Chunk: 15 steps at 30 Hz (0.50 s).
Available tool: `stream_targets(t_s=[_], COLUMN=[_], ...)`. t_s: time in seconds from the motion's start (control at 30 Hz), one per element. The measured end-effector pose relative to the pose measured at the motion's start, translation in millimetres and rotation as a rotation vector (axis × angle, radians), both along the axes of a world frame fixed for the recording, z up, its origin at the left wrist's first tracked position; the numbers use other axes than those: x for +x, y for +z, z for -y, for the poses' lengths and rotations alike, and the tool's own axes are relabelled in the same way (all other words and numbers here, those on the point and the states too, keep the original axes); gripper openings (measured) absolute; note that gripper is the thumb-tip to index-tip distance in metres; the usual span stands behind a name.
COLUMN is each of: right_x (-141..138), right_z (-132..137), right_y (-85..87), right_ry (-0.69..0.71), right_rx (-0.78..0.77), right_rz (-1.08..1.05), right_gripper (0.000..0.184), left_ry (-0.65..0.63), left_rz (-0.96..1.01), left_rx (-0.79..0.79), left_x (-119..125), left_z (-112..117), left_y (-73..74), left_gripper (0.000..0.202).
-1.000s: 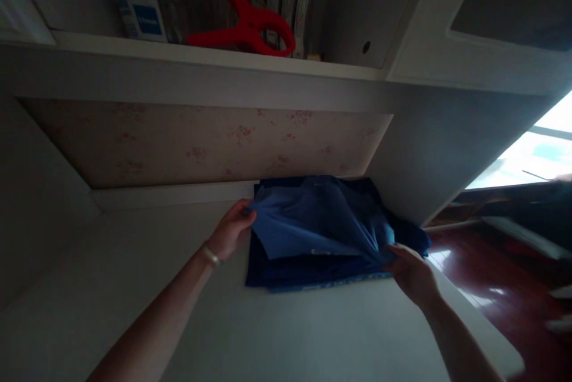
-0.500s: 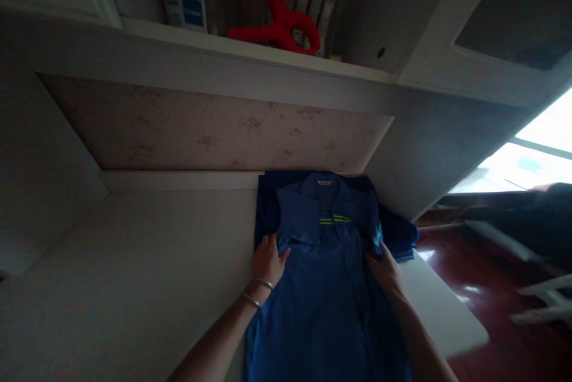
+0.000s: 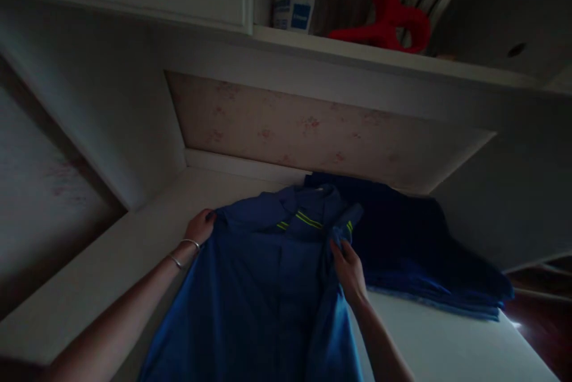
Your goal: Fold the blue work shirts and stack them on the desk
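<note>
A blue work shirt [image 3: 254, 286] with yellow-green stripes and a collar hangs spread between my two hands over the white desktop. My left hand [image 3: 200, 228], with two bangles at the wrist, is closed on the shirt's left edge near the shoulder. On the other side my right hand [image 3: 347, 263] pinches bunched cloth by the striped part. The collar leans toward the back wall, and the lower part of the shirt runs out of view at the bottom. Right of it lies a pile of folded dark blue clothes [image 3: 402, 233].
The white desktop [image 3: 447, 334] extends under the pile. Overhead, a shelf [image 3: 379, 54] holds a red clamp-like object [image 3: 391, 21] and a labelled clear jar [image 3: 295, 11]. A floral panel [image 3: 290, 123] backs the desk; a white side wall [image 3: 504, 191] stands at right.
The shirt has moved left off the folded pile, raised and spread by both hands. My left hand has gone left and the right hand now bunches cloth. The view has shifted left.
</note>
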State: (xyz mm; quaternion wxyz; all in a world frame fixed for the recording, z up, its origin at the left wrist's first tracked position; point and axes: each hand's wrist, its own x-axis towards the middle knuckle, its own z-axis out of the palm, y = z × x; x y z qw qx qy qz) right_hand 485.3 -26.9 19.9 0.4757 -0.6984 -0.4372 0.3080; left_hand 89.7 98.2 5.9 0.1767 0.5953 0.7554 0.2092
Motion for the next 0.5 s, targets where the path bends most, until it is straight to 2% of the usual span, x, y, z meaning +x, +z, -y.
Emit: stream_targets(t_s=[0.07, 0.13, 0.23, 0.3, 0.37, 0.43, 0.5], right_x=[-42, -75, -101, -106, -105, -107, -116], right_z=[-17, -32, -40, -35, -26, -19, -21], right_y=[2.7, 5.2, -0.6, -12.4, -25.8, -33.3, -30.3], right_ry=[0.088, 0.126, 0.133, 0.193, 0.275, 0.333, 0.338], right_rx=[0.004, 0.017, -0.137, -0.343, -0.451, -0.372, -0.164], right_rz=[-0.097, -0.292, -0.663, -0.792, -0.743, -0.528, -0.211], right_gripper=[0.048, 0.046, 0.044, 0.042, 0.039, 0.041, 0.043], left_ry=[0.123, 0.235, 0.355, 0.361, 0.302, 0.210, 0.114], left_rz=[-0.082, -0.174, -0.324, -0.418, -0.484, -0.506, -0.493], left_rx=[0.016, 0.051, 0.125, 0.170, 0.197, 0.207, 0.208], left_x=[-58, -107, -152, -160, -156, -144, -128], left_z=[-1, 7, 33, 50, 58, 52, 36], left_y=[16.2, 35.3, 55.7, 58.1, 52.1, 41.0, 28.4], left_gripper=[0.036, 0.039, 0.044, 0.048, 0.049, 0.046, 0.044])
